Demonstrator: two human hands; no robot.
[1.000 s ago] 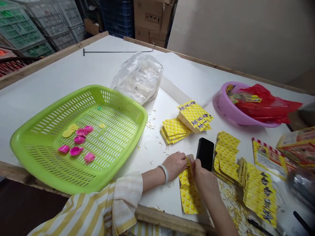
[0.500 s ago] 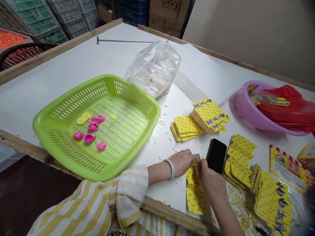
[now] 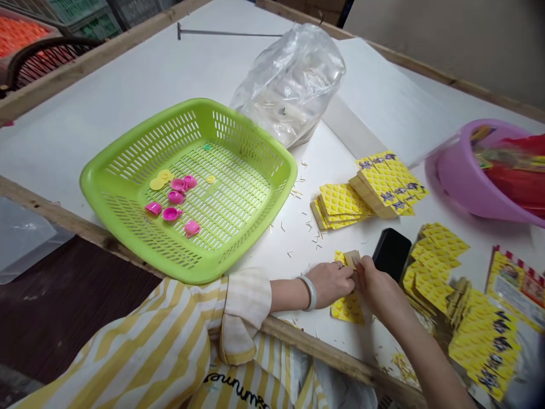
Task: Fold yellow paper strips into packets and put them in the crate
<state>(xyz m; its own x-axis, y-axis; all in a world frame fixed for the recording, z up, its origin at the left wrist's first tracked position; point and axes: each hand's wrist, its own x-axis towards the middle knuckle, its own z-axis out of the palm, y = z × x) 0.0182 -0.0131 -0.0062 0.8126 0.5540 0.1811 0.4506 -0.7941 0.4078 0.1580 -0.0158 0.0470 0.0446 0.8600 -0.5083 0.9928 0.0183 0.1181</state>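
Note:
My left hand (image 3: 330,285), with a pale bangle at the wrist, has its fingers closed on a yellow printed card (image 3: 348,309) near the table's front edge. From the right, my right hand (image 3: 378,284) pinches the same card work, where a plain brown card back (image 3: 352,259) shows between the fingers. My fingers hide part of the card. Just beyond my right hand lies a black phone (image 3: 392,253). Further off are stacked yellow cards (image 3: 344,201) and a thicker stack (image 3: 389,182). Overlapping yellow cards (image 3: 436,250) spread out on the right.
A green basket (image 3: 255,233) on the left holds small pink cups (image 3: 172,213) and yellow discs. Behind it sits a clear plastic bag (image 3: 293,85). A purple basin (image 3: 460,176) with red plastic stands at right. Small scraps (image 3: 315,236) litter the white table (image 3: 128,79).
The view has tilted down, so the table's things sit further right and higher. Between my fingers the brown card back shows more, and less yellow card lies below my hands.

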